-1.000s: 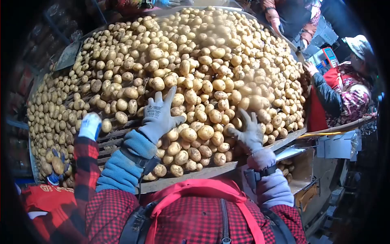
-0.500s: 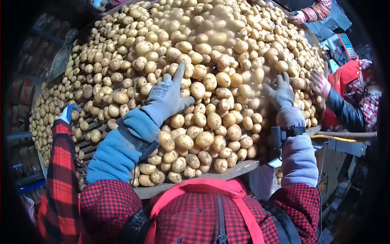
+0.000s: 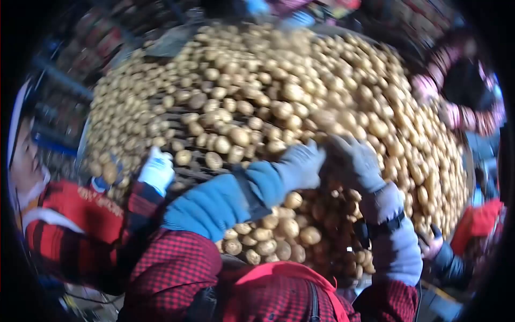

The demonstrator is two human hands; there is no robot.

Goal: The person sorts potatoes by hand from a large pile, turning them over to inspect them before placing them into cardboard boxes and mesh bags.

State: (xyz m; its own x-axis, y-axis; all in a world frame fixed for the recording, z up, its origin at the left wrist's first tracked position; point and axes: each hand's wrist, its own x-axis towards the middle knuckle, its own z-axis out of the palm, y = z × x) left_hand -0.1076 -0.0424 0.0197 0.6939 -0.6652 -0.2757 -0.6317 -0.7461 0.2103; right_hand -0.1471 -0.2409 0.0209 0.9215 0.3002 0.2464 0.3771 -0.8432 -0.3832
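A wide heap of potatoes (image 3: 292, 91) covers a slatted table in the head view. My left hand (image 3: 301, 165), in a grey glove, reaches right across the near part of the heap, its fingertips smeared by motion. Close beside it is my right hand (image 3: 358, 163), also gloved, with fingers stretched to the left over the potatoes. A dark, shadowed gap lies between the two hands. Below them, more potatoes (image 3: 287, 228) lie near the front edge. Whether my left fingers hold a potato, I cannot tell.
Dark slats (image 3: 185, 174) show on the left. A person in a red plaid sleeve stands there, with a light blue gloved hand (image 3: 157, 170) at the heap. Other people's hands are at the right side, one pink gloved hand (image 3: 426, 88) at the far right edge.
The view has swung left. My left hand has moved right and my right hand inward, so they are now close together. Potatoes have shifted, baring more slats on the left.
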